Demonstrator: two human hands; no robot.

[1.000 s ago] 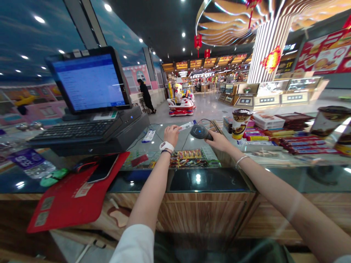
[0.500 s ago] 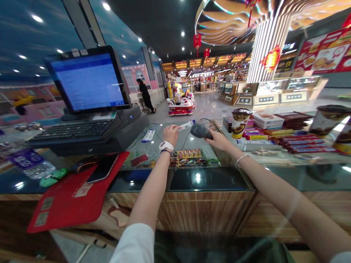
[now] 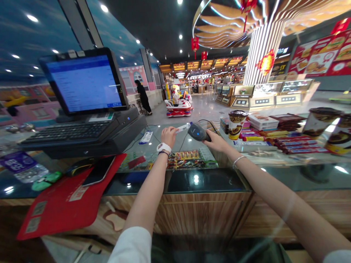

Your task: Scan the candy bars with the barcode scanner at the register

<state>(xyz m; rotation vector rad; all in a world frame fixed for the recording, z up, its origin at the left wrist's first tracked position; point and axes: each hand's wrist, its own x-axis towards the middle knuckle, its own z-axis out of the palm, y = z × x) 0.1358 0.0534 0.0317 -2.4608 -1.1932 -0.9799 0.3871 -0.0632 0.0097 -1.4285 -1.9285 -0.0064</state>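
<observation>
My left hand [image 3: 168, 136], with a white watch on the wrist, pinches one end of a slim whitish packet with a blue tip [image 3: 183, 128]. The packet is held out over the glass counter [image 3: 157, 149]. My right hand [image 3: 217, 141] is wrapped round the handle of a dark grey barcode scanner [image 3: 196, 131]. A small blue light glows on the scanner's head. That head is right beside the packet's blue tip; whether they touch I cannot tell. Under the glass lie several colourful small packs [image 3: 189, 155]. Another white-and-blue packet [image 3: 146, 137] rests left of my left hand.
At left stands a cash register screen [image 3: 85, 84] with a keyboard [image 3: 65, 133]. A phone [image 3: 99, 171] and a mouse lie on a red mat [image 3: 68, 204]. Right of the scanner are a snack cup [image 3: 237, 125] and several chocolate bars [image 3: 298, 144]. A person in black [image 3: 143, 98] stands farther off.
The scanner's head has turned slightly and a blue light now shows on it. Both hands keep their holds. The whole view has shifted slightly.
</observation>
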